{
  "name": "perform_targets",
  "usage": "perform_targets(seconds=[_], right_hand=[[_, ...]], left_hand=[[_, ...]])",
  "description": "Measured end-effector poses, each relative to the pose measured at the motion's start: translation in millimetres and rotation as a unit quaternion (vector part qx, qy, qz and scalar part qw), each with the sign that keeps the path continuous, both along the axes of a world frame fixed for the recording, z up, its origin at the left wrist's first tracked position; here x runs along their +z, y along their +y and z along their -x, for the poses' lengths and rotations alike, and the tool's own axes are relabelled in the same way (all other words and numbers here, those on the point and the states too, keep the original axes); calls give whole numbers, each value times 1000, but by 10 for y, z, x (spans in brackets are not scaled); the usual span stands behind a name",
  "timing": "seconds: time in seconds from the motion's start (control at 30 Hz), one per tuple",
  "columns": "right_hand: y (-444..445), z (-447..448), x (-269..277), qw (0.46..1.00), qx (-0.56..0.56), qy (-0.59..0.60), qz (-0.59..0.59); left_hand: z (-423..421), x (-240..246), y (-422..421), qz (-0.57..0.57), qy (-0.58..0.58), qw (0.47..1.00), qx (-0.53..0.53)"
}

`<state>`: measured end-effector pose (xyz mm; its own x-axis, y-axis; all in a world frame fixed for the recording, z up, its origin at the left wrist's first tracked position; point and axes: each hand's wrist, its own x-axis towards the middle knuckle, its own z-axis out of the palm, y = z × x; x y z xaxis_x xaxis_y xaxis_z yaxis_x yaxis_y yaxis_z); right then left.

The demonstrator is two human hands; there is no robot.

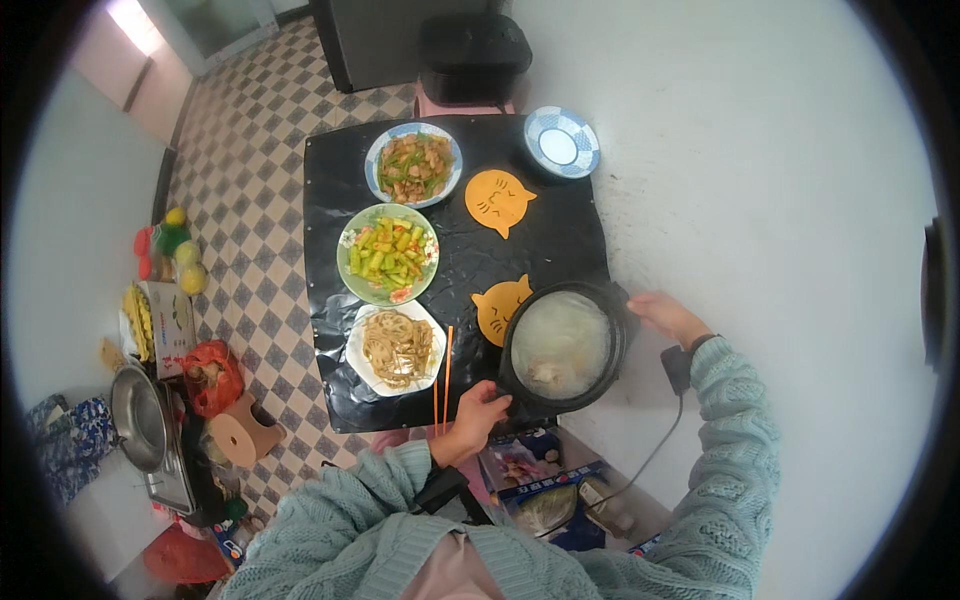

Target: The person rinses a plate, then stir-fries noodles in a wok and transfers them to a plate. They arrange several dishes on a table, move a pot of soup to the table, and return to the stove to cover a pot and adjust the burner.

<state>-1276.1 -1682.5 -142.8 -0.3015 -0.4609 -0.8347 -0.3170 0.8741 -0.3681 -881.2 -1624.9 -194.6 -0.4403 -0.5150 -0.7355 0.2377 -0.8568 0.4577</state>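
Observation:
A black two-handled pot (622, 341) of pale, cloudy soup (561, 341) is held between my hands. My left hand (478, 415) grips the handle at its lower left. My right hand (664, 313) has the handle at its upper right, beside the white wall. The pot partly covers an orange cat-face mat (495, 311); whether it touches the mat or table, I cannot tell. Orange chopsticks (448, 367) lie just left of the pot, their lower ends over the table's edge near my left hand. Left of them stands a white plate (358, 361) of sliced lotus root.
The black-covered table (465, 262) also bears a green bowl (349, 274) of green vegetable pieces, a blue-and-white plate (373, 161) of stir-fry, another cat-face mat (496, 199) and blue-patterned bowls (561, 142). A plug-in adapter (675, 369) with a cable is at the wall.

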Motion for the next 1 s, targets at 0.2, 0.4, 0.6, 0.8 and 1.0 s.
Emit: perform_targets(seconds=[0.2,0.4,0.6,0.8,1.0], right_hand=[[-494,-163,-428,997,35,-55,29],[-889,-361,-537,995,30,-89,36],[-1119,-451,-645,994,68,-80,32],[-1218,-463,-702,995,76,-66,22],[-1210,-506,-675,993,91,-57,44]], left_hand=[[-32,-243,-45,-5,16,998,53],[-69,-339,-126,-10,17,996,91],[-80,-445,-195,-10,0,995,98],[-55,-495,-174,-26,-12,994,109],[-89,-485,-216,-24,-26,992,122]])
